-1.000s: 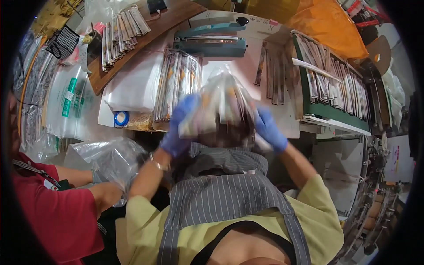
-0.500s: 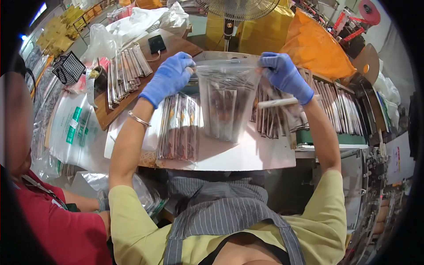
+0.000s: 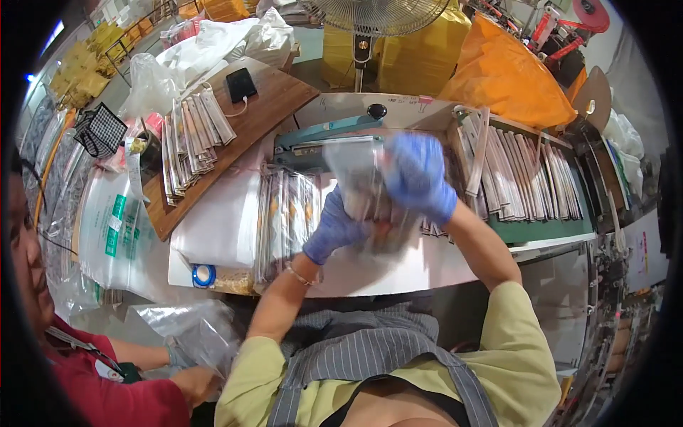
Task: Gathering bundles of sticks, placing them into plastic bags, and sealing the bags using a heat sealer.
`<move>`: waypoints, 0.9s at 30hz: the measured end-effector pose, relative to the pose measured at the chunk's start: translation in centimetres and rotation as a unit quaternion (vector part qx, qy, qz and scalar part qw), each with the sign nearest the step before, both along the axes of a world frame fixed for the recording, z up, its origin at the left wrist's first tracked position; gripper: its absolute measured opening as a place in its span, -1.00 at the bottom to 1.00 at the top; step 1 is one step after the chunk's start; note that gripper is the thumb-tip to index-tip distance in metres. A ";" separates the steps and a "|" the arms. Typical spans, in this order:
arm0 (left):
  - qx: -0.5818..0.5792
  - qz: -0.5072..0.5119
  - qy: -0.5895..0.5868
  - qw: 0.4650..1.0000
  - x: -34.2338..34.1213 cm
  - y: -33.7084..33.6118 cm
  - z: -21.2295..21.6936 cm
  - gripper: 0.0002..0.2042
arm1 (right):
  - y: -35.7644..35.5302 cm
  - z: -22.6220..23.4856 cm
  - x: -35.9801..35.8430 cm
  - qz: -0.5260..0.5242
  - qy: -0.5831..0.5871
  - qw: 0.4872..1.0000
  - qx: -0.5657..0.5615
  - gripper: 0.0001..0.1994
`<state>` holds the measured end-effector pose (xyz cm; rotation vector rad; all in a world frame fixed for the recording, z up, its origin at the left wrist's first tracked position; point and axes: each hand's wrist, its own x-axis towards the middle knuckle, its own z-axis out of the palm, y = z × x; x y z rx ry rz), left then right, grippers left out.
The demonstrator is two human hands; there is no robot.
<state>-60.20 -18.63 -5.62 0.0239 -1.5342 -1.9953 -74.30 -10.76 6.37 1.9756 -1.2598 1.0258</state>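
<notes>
A clear plastic bag (image 3: 353, 165) filled with flat packets is tilted and blurred by motion above the white table. My left hand (image 3: 337, 229), in a blue glove, grips its lower left side, thumb in front. At the bag's upper right, my right hand (image 3: 420, 178), also gloved in blue, is closed on the edge; its fingertips are smeared. A row of shiny flat packets (image 3: 284, 217) lies just left of my left hand. Behind the bag sits a long teal tool (image 3: 329, 131) with a round black knob.
On the right, a green-based tray (image 3: 541, 229) holds many upright packets. A brown board (image 3: 274, 89) at left carries more packets and a phone (image 3: 240, 85). A blue tape roll (image 3: 203, 275) is at the front left edge. A co-worker's hand (image 3: 196, 384) handles clear film beside me. A fan (image 3: 377, 14) stands behind.
The bag, held up by its two top corners before, is now tilted. My left hand has dropped to its lower side, and my right hand has moved inward and down. The co-worker has leaned forward.
</notes>
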 end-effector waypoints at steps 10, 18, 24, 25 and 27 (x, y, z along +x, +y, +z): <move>0.175 0.042 -0.170 0.969 -9.3 -7.4 -9.5 -0.78 | -17.7 -7.2 -5.9 -0.039 -0.476 0.874 0.092 -0.78; 0.144 0.098 -0.269 0.947 -0.9 -15.2 -14.5 -0.76 | -13.8 -18.0 -11.8 -0.096 -0.632 0.761 0.108 -0.86; 0.033 0.218 -0.253 0.942 3.6 -10.2 -13.9 -0.45 | -14.4 -18.7 -8.7 -0.045 -0.648 0.753 0.104 -0.83; 0.041 0.209 -0.258 0.942 2.2 -9.0 -13.1 -0.44 | -13.5 -19.4 -9.8 -0.047 -0.663 0.741 0.098 -0.82; 0.002 0.239 -0.258 0.936 0.2 -6.4 -11.9 -0.43 | -12.3 -20.1 -12.1 -0.043 -0.679 0.730 0.065 -0.82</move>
